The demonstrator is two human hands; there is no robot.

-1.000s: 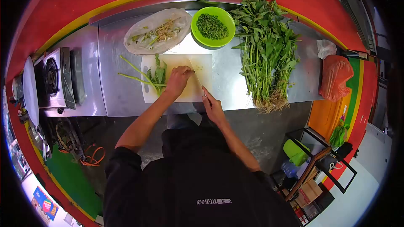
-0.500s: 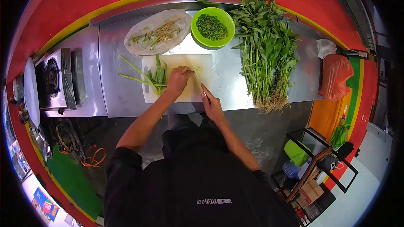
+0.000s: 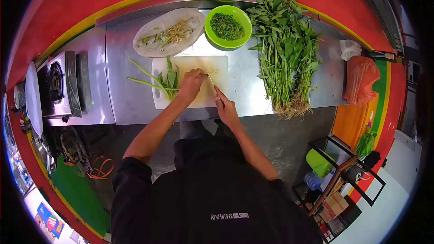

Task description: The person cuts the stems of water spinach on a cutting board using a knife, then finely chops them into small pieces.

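Stainless-steel counter (image 3: 246, 81): spans the space before the person, long axis running left to right.
Leafy bunch (image 3: 289, 54): at the right, roots at the counter's near edge, leaves away.
Cutting board (image 3: 192, 62): white, lying in front of the person.
Plastic bag (image 3: 196, 18): translucent, beyond the board (rooty trimmings (image 3: 176, 31) inside).
Bowl (image 3: 247, 27): lime green, right of the bag, holding chopped greens (image 3: 227, 26).
Loose stems (image 3: 169, 83): on the board's left part, ends jutting past its left edge.
Right hand (image 3: 227, 109): fingers wrapped around the handle of the knife (image 3: 211, 81).
Left hand (image 3: 193, 82): fingers bunched beside the blade; whether they pinch anything cannot be told.
Knife: over the board's right half, long axis slanting, tip away from the person and leftward.
Chopped bits (image 3: 213, 69): on the board, near the tip.
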